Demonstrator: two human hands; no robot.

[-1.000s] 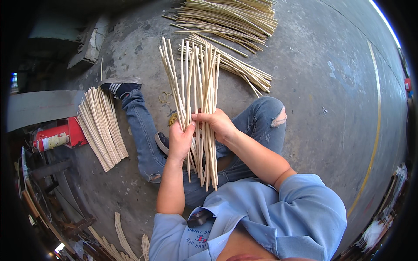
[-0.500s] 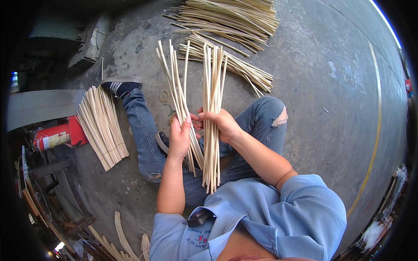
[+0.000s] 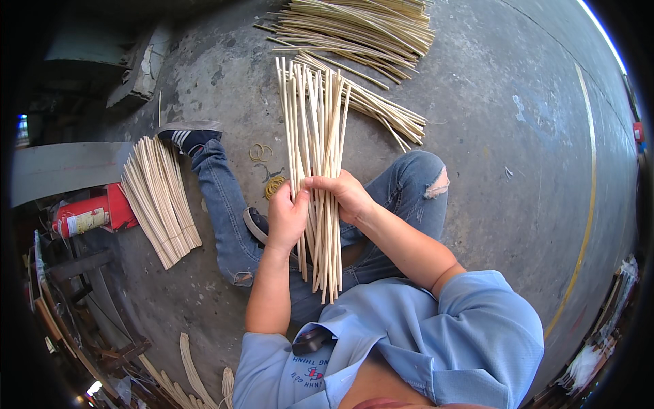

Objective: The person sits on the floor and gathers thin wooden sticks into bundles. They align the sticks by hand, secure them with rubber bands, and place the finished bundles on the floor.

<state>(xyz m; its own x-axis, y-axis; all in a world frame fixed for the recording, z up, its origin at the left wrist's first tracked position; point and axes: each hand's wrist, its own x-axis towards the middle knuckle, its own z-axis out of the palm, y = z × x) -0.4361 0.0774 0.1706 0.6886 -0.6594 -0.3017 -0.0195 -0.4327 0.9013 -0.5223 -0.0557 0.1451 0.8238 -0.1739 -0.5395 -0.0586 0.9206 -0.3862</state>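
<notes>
Upright over my lap stands a bunch of thin pale rattan-like sticks (image 3: 319,129), fanned a little at the top. My left hand (image 3: 286,213) grips its left side, with the thumb lying against the front. From the other side my right hand (image 3: 346,196) wraps the bunch, its thumb across the front and nearly meeting the left thumb. The fingers behind the sticks are hidden. Several yellow rubber bands (image 3: 274,185) lie in a pile on the floor near my left hand, and looser bands (image 3: 260,152) lie just beyond.
A large heap of sticks (image 3: 354,31) and a smaller loose pile (image 3: 388,109) lie ahead on the concrete. At left, a tied bundle (image 3: 162,201) leans beside a red fire extinguisher (image 3: 82,217). More bent canes (image 3: 194,368) lie at lower left. My legs (image 3: 409,187) are folded around the work.
The two separate bunches have come together into one. My left hand has moved slightly right with its sticks, and its bunch has tipped more upright. The rubber band pile is now uncovered.
</notes>
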